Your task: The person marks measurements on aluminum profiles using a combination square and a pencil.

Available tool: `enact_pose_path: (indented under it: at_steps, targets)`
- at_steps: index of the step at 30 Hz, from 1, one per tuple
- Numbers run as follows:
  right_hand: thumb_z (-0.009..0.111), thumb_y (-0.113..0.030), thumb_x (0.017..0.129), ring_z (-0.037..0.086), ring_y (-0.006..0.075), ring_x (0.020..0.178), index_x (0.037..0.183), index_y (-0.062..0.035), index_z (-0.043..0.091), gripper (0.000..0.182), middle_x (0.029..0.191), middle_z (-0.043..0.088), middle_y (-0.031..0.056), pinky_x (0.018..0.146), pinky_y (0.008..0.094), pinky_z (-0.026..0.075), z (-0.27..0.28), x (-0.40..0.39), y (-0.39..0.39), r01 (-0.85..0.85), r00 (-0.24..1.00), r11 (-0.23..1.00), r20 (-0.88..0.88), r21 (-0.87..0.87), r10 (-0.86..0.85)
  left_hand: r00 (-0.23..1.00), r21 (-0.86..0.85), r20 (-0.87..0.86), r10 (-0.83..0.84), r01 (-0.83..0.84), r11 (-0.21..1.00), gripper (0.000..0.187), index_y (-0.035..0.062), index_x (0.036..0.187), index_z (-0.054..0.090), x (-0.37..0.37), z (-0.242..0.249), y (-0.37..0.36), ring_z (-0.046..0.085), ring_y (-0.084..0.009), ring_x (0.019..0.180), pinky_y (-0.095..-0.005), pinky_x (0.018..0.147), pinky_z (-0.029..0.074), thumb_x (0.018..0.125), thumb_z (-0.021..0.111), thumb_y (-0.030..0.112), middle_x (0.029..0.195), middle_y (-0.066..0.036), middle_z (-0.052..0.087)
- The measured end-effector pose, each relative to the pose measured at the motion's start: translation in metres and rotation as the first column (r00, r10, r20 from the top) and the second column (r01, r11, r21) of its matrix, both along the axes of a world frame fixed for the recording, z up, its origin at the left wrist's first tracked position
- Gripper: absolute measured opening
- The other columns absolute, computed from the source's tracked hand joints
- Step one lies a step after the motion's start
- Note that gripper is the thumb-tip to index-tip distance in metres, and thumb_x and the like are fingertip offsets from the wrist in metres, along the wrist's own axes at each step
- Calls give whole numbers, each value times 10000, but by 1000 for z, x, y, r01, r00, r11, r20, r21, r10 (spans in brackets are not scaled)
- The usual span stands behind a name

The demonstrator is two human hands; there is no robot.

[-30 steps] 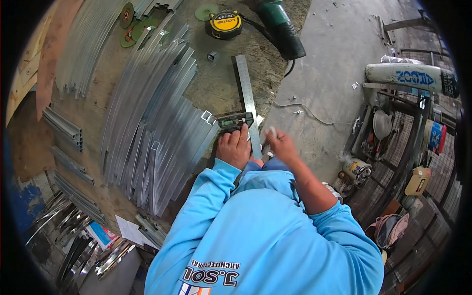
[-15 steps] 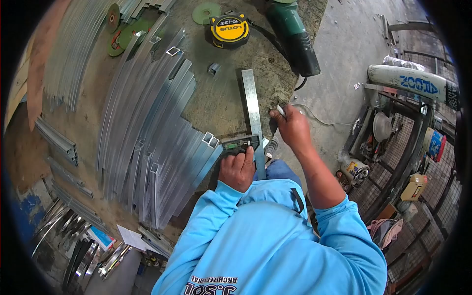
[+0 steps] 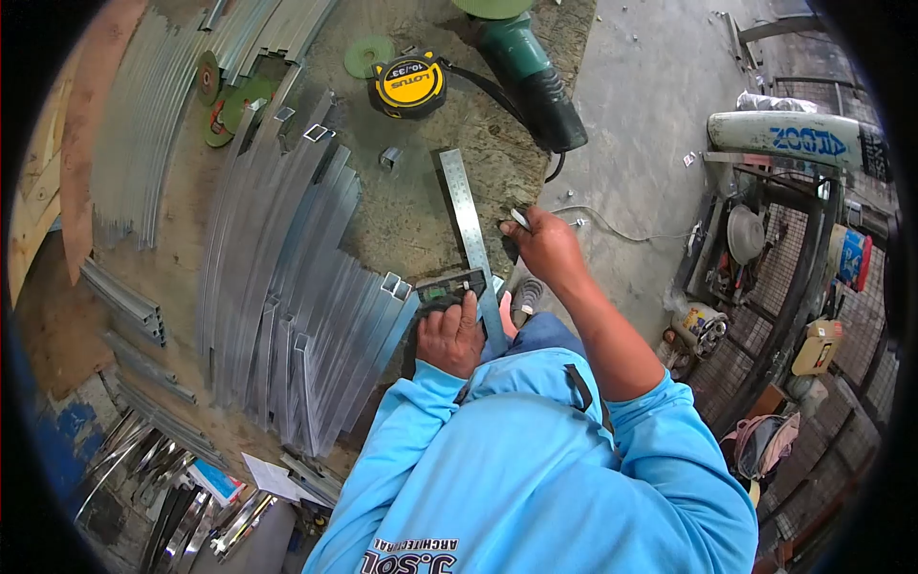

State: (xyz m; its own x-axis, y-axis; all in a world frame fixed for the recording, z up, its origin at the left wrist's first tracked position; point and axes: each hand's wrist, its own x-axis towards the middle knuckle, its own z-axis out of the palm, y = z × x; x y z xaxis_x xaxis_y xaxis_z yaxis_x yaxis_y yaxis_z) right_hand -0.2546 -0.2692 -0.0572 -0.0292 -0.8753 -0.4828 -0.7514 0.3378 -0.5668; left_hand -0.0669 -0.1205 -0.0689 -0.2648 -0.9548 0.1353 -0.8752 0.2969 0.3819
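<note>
Ruler [image 3: 464, 206] first: thin, shiny steel on the rough, worn table [image 3: 411, 220], near end jutting past its edge, dark head [image 3: 449, 287] still under the left hand's [image 3: 449, 340] curled fingers beside square-ended metal tubes [image 3: 316, 287]; I can't tell whether they grip. And the right hand [image 3: 550, 247] has swung forward from the near end, pinching a slim white stick [image 3: 519, 218], leaving the ruler steadied one-handed, I'd judge.

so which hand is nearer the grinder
Right. The right hand, holding a slim white thing, is below the grinder in the picture; the left hand is farther down, on the square's dark handle.
</note>
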Motion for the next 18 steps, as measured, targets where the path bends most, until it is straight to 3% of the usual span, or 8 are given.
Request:
enact_pose_path:
  at_steps: [4,6,7,8,11,16,18]
  targets:
    - [679,-363,912,609,467,881,873,-1,593,374,892,644,250,745,537,462,-5,-6,10,-29,999,999,-13,-21,29,1000,-10,-4,5,-5,1000,571,5,1316,596,-1,0,2,534,-295,789,-445,684,453,798,701,220,960,-105,578]
    - [626,-346,955,588,470,844,908,-2,594,349,873,626,239,726,533,459,-5,-7,27,34,998,908,65,-418,-8,1000,-15,1,9,-9,1000,577,5,1318,595,-2,-1,1,534,-296,794,-443,696,455,794,709,218,961,-106,581]
    - [565,-333,1007,575,422,784,948,2,595,341,828,594,209,696,486,466,8,-6,34,81,987,840,161,-537,8,1000,-15,-1,10,-10,1000,582,6,1323,591,-2,-1,0,535,-297,799,-442,702,457,794,716,213,963,-108,582]
    - [565,-333,1007,575,422,784,948,2,595,341,828,594,209,696,486,466,22,-4,44,78,986,838,167,-541,17,1000,-6,-3,12,-12,1000,588,8,1329,588,-2,-1,3,536,-298,803,-441,709,459,793,722,208,965,-110,583]
    - [526,-319,1045,604,273,717,1023,-9,627,326,809,616,163,665,372,484,49,-1,78,257,862,946,489,-195,-134,1000,-4,-2,8,-8,1000,601,9,1347,571,-2,4,2,538,-299,812,-443,722,461,799,726,200,977,-113,582]
    - [575,-257,1022,653,255,725,1037,-16,649,252,836,652,160,655,349,508,47,7,98,226,847,929,531,-293,-38,1000,-14,2,12,-12,1000,606,14,1363,553,-2,2,3,541,-301,840,-443,750,462,810,722,198,1003,-116,581]
    - [592,-250,1008,682,313,761,1048,-30,652,232,879,672,180,659,381,520,47,10,99,173,904,939,426,-299,-31,1000,6,1,13,-13,1000,605,16,1365,550,-2,3,5,541,-301,850,-443,760,462,814,720,200,1012,-117,580]
